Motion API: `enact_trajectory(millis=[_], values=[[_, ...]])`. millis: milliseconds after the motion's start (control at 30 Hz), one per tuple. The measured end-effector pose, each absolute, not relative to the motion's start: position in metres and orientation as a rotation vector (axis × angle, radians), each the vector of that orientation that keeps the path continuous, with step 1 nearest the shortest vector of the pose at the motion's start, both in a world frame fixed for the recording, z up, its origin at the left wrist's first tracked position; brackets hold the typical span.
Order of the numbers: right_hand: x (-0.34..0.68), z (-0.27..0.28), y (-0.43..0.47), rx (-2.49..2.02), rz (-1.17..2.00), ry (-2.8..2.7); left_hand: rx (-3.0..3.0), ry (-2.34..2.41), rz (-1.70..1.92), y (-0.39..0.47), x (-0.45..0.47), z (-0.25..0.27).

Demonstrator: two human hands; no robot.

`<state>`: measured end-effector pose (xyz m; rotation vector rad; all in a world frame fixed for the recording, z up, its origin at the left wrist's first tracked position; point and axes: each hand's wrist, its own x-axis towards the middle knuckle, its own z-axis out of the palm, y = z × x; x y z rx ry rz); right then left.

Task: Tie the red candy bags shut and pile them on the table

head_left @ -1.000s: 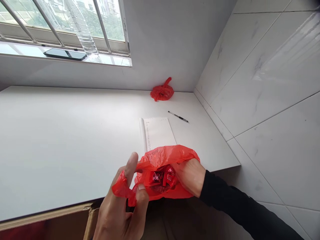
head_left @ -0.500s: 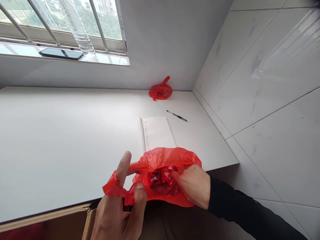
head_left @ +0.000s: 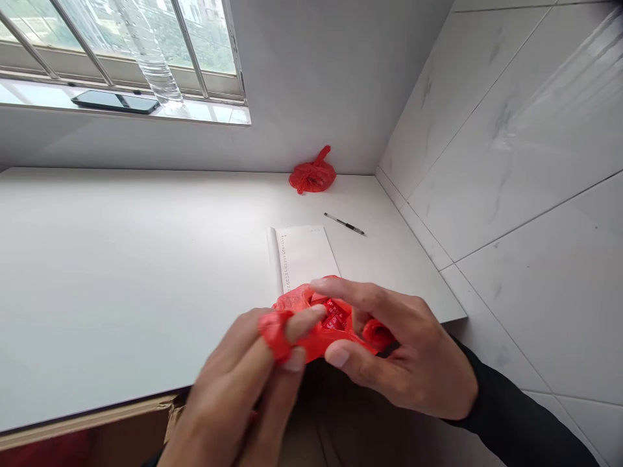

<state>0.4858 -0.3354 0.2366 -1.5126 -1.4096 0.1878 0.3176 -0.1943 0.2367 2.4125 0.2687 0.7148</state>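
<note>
The red bag (head_left: 316,342), sweets (head_left: 335,314) showing inside, spans crosswise between both hands by the counter's (head_left: 146,272) near edge. The left hand (head_left: 228,383) pinches its handle; the right hand (head_left: 413,353) has thumb and forefinger parted, other fingers' grip unclear. A notebook (head_left: 307,253) lies just beyond.

Daylight enters by window (head_left: 219,42), upper left; table (head_left: 121,259) bright. Tiled wall (head_left: 579,84) bears glare. Fingers (head_left: 307,322) slightly blurred.
</note>
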Motion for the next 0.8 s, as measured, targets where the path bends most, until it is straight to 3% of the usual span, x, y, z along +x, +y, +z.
enact_trajectory(millis=[100,400,600,800], values=[[0.482,0.240,-0.325,-1.379,0.110,-1.430,2.464,0.000,0.537,-0.195,0.331,0.249],[0.488,0.242,-0.321,-1.332,0.184,-1.569,2.406,0.009,0.468,-0.196,0.336,0.243],[0.492,0.250,-0.323,-1.304,0.115,-1.403,2.238,0.362,0.713,-0.202,0.339,0.241],[0.492,0.255,-0.322,-1.243,0.218,-1.236,1.829,0.277,0.396,-0.201,0.361,0.239]])
